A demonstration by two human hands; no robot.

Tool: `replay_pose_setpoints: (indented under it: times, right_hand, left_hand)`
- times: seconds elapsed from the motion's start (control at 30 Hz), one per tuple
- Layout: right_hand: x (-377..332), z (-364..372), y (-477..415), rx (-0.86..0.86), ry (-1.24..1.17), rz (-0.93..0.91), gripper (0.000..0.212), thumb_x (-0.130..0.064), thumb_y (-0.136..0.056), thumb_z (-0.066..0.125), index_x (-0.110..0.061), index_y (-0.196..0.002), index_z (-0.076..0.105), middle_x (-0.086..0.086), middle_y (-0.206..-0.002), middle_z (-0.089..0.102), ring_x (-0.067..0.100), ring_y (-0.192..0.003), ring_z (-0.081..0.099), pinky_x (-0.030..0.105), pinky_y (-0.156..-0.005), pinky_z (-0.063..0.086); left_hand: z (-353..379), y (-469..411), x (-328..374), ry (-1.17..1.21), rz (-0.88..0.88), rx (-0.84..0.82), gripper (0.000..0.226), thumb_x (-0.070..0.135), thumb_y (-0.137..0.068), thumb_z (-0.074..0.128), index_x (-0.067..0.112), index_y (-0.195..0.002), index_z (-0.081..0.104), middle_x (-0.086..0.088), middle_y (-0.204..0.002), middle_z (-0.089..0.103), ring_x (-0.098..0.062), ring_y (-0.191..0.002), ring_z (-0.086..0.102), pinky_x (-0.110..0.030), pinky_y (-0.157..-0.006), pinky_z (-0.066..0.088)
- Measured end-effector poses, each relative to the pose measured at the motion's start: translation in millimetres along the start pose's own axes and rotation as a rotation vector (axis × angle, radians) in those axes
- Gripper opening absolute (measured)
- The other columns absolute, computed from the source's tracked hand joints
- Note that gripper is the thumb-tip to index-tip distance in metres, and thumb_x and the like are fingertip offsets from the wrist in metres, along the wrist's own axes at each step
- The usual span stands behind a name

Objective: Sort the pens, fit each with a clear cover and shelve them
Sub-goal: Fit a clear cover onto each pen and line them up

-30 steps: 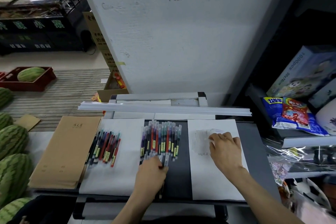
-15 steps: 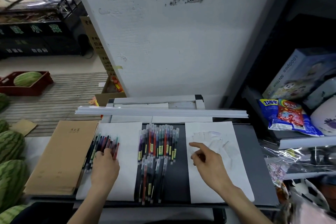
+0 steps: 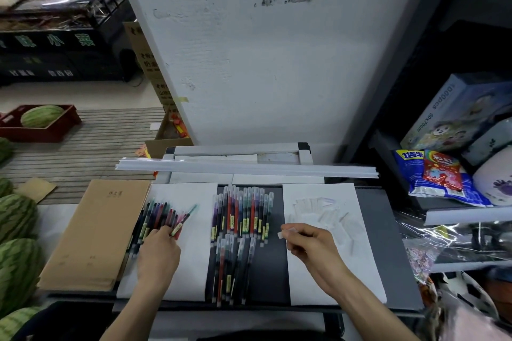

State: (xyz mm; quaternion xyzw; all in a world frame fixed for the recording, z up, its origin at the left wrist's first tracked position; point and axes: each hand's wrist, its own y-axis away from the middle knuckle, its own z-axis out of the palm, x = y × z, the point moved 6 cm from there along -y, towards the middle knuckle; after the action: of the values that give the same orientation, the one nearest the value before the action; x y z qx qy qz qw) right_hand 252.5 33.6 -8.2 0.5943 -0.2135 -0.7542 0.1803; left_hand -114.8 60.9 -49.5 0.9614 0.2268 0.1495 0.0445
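Shop worktop is sitting against a white pillar. Left hand is pinching the near end of one pen, which is lying angled out of the bunch on the left sheet. Right hand is pinching a clear cover at its fingertips. Fitting well is likely needing the cover's mouth lined up with the pen tip before sliding. Spare covers are nearly vanishing against the right sheet, defying a count.

head cam | faces forward-down — close over table | edges seemingly warped
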Motion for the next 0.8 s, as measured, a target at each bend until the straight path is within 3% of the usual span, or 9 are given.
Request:
replay_pose_setpoints:
  times: [0.07,0.13,0.23,0.33,0.4,0.5,0.6,0.7,0.8]
  right_hand:
    - [-0.1,3.4,-1.0,0.000,-0.119,0.041,0.011,-0.004,-0.091,0.072,0.003,-0.097,0.079,0.010,-0.091,0.074,0.018,-0.074,0.061,0.031,-0.080,0.052]
    - [-0.6,7.6,-2.2,-0.009,-0.202,0.069,0.017,-0.007,-0.098,0.066,0.008,-0.103,0.073,0.016,-0.101,0.076,0.024,-0.089,0.072,0.034,-0.089,0.054]
    - [-3.9,13.7,-1.5,-0.042,-0.289,0.083,0.021,-0.005,-0.100,0.063,0.012,-0.112,0.066,0.021,-0.111,0.076,0.033,-0.106,0.075,0.037,-0.094,0.058]
    - [-9.3,19.0,0.3,-0.044,-0.320,0.084,0.022,-0.007,-0.101,0.061,0.000,-0.120,0.070,0.016,-0.100,0.076,0.029,-0.094,0.075,0.032,-0.086,0.062]
    - [-11.4,22.5,-0.9,-0.050,-0.339,0.082,0.024,-0.011,-0.103,0.059,-0.008,-0.124,0.071,0.013,-0.090,0.070,0.025,-0.086,0.070,0.033,-0.088,0.060]
    - [-16.7,24.3,-4.0,-0.031,-0.364,0.054,0.025,-0.012,-0.101,0.062,-0.013,-0.125,0.070,0.016,-0.093,0.072,0.024,-0.083,0.068,0.035,-0.091,0.059]
    - [-23.7,23.1,-4.7,-0.008,-0.389,0.033,0.022,-0.014,-0.102,0.062,-0.010,-0.121,0.073,0.014,-0.086,0.068,0.022,-0.076,0.063,0.032,-0.082,0.058]
    - [-29.0,20.3,-6.2,-0.002,-0.368,0.025,0.025,-0.013,-0.106,0.054,-0.013,-0.122,0.074,0.007,-0.075,0.054,0.019,-0.069,0.051,0.032,-0.071,0.047]
    - [-32.7,16.3,-8.1,0.030,-0.334,0.017,0.020,-0.010,-0.100,0.064,-0.007,-0.118,0.068,0.006,-0.071,0.047,0.018,-0.064,0.040,0.031,-0.061,0.037]
  left_hand:
    - [-1.7,3.0,2.1,-0.016,-0.001,0.004,0.019,0.012,-0.099,0.049,0.011,-0.101,0.068,0.000,-0.088,0.060,-0.022,-0.073,0.056,-0.037,-0.063,0.044]
    - [-4.8,8.6,4.0,-0.005,-0.014,0.018,0.017,0.009,-0.098,0.049,0.012,-0.093,0.065,0.001,-0.083,0.056,-0.020,-0.070,0.054,-0.038,-0.063,0.046]
    - [-12.4,17.7,11.4,0.082,-0.002,0.055,0.019,0.007,-0.099,0.048,0.011,-0.090,0.064,0.001,-0.081,0.057,-0.019,-0.070,0.054,-0.041,-0.065,0.050]
    - [-22.5,36.6,33.8,0.304,0.077,0.044,0.020,0.011,-0.106,0.047,0.010,-0.099,0.066,0.001,-0.090,0.064,-0.019,-0.077,0.058,-0.040,-0.072,0.052]
    - [-27.4,56.4,55.4,0.457,0.137,-0.035,0.019,0.012,-0.108,0.048,0.017,-0.107,0.066,0.003,-0.090,0.066,-0.016,-0.073,0.058,-0.026,-0.063,0.046]
    - [-32.7,89.4,87.3,0.602,0.258,-0.124,0.020,0.012,-0.106,0.053,0.022,-0.105,0.070,0.005,-0.069,0.060,-0.007,-0.052,0.046,-0.017,-0.048,0.034]
    - [-38.8,116.2,109.8,0.682,0.355,-0.158,0.025,0.012,-0.105,0.055,0.031,-0.102,0.070,0.005,-0.066,0.056,-0.006,-0.057,0.047,-0.021,-0.052,0.036]
    - [-36.0,132.6,119.8,0.737,0.397,-0.205,0.032,0.011,-0.105,0.055,0.040,-0.098,0.068,0.004,-0.076,0.060,-0.011,-0.065,0.052,-0.026,-0.058,0.042]
    - [-29.7,137.0,119.6,0.768,0.380,-0.235,0.030,0.012,-0.105,0.055,0.038,-0.098,0.069,0.002,-0.080,0.061,-0.017,-0.065,0.052,-0.034,-0.059,0.044]
